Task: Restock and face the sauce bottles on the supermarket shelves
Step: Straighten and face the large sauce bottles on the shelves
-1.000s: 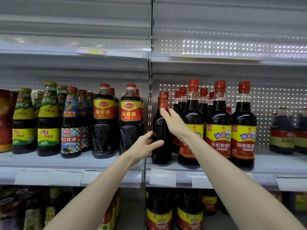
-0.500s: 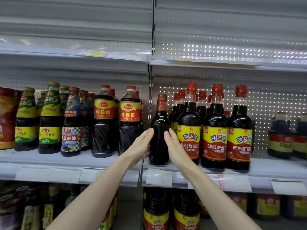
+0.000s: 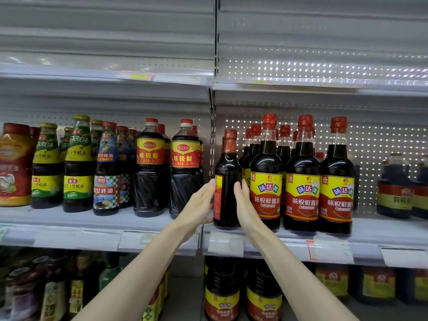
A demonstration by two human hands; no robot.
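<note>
**Item:** dark sauce bottle [image 3: 228, 179], red cap, standing upright at the front edge of the shelf [image 3: 69, 220], between the two hands.
**Change:** a strip of its yellow-and-red label now shows on the side against the left hand [image 3: 199, 205]. Half a second ago only dark glass faced out.
**Left hand:** fingers straight, pressed flat to the bottle, not wrapped round it.
**Right hand** [image 3: 246, 205]: likewise flat on the opposite side, with the faced bottles [image 3: 302, 193] just beyond it.
</note>
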